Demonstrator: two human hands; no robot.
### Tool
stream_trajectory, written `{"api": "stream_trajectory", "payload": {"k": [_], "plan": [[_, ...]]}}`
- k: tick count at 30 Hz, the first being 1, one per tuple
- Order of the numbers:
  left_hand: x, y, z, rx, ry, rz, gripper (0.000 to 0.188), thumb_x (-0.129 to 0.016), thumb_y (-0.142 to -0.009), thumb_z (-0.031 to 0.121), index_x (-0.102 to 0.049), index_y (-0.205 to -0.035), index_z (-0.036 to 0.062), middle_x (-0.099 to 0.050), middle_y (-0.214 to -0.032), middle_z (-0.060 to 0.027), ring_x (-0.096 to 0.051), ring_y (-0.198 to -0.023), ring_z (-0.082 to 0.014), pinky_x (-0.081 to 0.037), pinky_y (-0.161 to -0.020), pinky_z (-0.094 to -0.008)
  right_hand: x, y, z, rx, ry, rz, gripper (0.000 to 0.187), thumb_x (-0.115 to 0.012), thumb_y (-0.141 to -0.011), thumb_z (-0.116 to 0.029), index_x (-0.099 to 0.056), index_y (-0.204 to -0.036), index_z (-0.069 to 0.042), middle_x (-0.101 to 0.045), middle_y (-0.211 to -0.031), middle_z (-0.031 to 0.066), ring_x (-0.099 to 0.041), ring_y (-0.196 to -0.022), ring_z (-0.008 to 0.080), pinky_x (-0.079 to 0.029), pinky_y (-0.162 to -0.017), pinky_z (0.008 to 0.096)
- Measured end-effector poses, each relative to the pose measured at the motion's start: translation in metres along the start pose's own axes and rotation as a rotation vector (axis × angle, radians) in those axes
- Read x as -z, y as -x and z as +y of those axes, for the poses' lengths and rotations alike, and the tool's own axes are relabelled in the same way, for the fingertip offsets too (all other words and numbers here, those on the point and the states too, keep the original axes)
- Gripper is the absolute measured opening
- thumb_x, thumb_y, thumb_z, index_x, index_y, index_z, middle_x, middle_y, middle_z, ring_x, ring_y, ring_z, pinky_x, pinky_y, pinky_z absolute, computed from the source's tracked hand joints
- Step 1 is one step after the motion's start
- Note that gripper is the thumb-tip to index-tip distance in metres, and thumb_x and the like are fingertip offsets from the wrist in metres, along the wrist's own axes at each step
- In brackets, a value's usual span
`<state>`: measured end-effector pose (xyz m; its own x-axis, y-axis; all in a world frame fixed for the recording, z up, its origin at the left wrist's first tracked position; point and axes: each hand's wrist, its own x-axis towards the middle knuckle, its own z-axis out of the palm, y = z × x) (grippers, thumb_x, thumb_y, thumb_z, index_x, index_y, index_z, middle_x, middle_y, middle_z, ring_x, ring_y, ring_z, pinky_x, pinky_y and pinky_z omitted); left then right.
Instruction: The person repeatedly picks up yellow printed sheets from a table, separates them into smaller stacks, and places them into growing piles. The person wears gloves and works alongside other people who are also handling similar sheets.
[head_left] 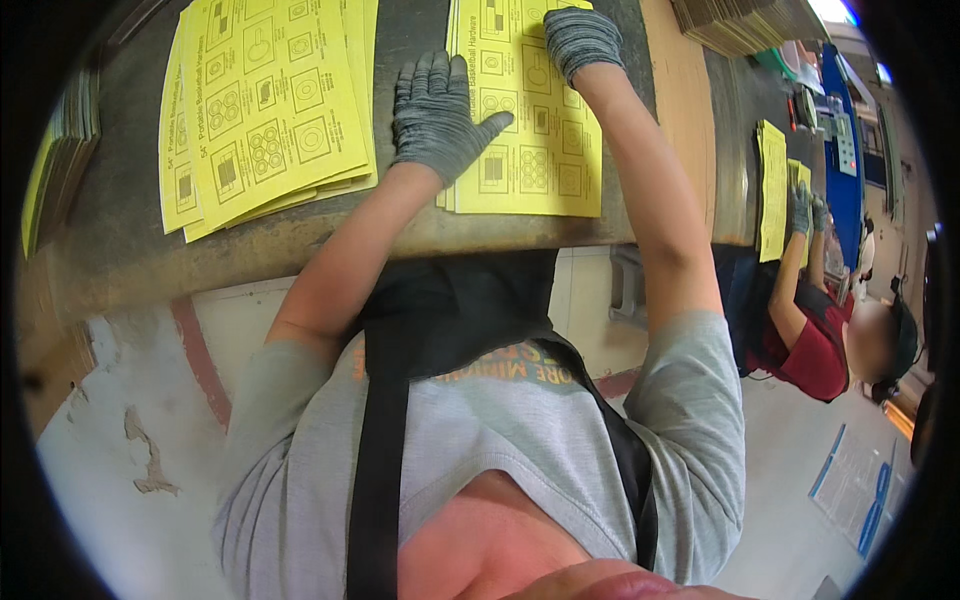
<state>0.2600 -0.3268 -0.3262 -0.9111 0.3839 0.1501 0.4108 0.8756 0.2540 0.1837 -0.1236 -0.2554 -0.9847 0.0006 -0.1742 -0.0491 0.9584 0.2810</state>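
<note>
Both my hands wear grey knit gloves. My left hand [437,115] lies flat with its fingers stretched out, at the left edge of a stack of yellow printed sheets [535,175]. Its thumb reaches over the top sheet. My right hand [583,42] is curled closed over the upper right part of the same stack. What its fingers hold, if anything, is hidden beneath it. Left of my left hand sits a second, loosely fanned pile of yellow printed sheets [275,110], with line drawings of hardware parts on them.
The dark worktable [420,225] has a worn front edge just before me. Stacked cardboard [745,20] stands at the far right, and another stack [65,150] at the far left. Beyond, a co-worker in a red shirt [815,345] handles yellow sheets [771,190] with gloved hands.
</note>
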Motion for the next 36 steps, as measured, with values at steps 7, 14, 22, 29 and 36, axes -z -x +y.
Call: {"api": "stream_trajectory", "payload": {"k": [7, 14, 22, 29, 36], "plan": [[0.001, -0.001, -0.003, -0.014, 0.083, 0.07, 0.092, -0.05, -0.077, 0.065, -0.033, -0.134, -0.0046, -0.032, -0.139, -0.0231, -0.024, -0.133, -0.0345, -0.01, -0.111, -0.0447, -0.017, 0.099, 0.005, -0.341, -1.041, 0.073, 0.025, -0.064, -0.082, -0.026, -0.067, -0.092, -0.004, -0.067, -0.085, 0.0078, -0.062, -0.075, 0.0162, -0.05, -0.071, 0.0311], [0.001, -0.002, -0.002, -0.012, 0.046, 0.074, 0.091, -0.049, -0.078, 0.064, -0.032, -0.135, -0.0043, -0.031, -0.14, -0.0221, -0.023, -0.133, -0.0329, -0.01, -0.111, -0.0447, -0.057, 0.111, -0.003, -0.226, -1.159, 0.029, 0.021, -0.068, -0.079, -0.021, -0.069, -0.09, -0.003, -0.067, -0.078, 0.006, -0.058, -0.071, 0.0105, -0.048, -0.068, 0.0259], [0.0, -0.001, -0.001, -0.015, 0.03, 0.08, 0.091, -0.048, -0.078, 0.066, -0.034, -0.133, -0.0046, -0.033, -0.139, -0.022, -0.024, -0.133, -0.0315, -0.012, -0.111, -0.0449, -0.003, 0.109, -0.032, -0.179, -0.711, 0.027, 0.019, -0.061, -0.08, -0.022, -0.068, -0.086, -0.005, -0.068, -0.081, 0.0121, -0.064, -0.072, 0.024, -0.05, -0.067, 0.0327], [-0.002, -0.004, -0.003, -0.017, 0.037, 0.105, 0.089, -0.051, -0.077, 0.065, -0.035, -0.133, -0.0025, -0.036, -0.136, -0.0215, -0.029, -0.13, -0.0332, -0.014, -0.11, -0.0467, -0.005, 0.122, -0.041, -0.168, -0.545, 0.161, 0.021, -0.06, -0.081, -0.025, -0.065, -0.087, -0.005, -0.068, -0.081, 0.0124, -0.065, -0.074, 0.0259, -0.05, -0.066, 0.0344], [-0.001, -0.003, -0.001, 0.008, 0.01, 0.064, 0.09, -0.043, -0.079, 0.067, -0.03, -0.136, -0.0017, -0.03, -0.142, -0.0196, -0.022, -0.133, -0.0321, -0.009, -0.111, -0.0452, -0.058, 0.126, -0.008, -0.098, -1.129, 0.07, 0.021, -0.069, -0.078, -0.021, -0.067, -0.086, -0.002, -0.068, -0.077, 0.0084, -0.06, -0.069, 0.0136, -0.048, -0.067, 0.0283]]}}
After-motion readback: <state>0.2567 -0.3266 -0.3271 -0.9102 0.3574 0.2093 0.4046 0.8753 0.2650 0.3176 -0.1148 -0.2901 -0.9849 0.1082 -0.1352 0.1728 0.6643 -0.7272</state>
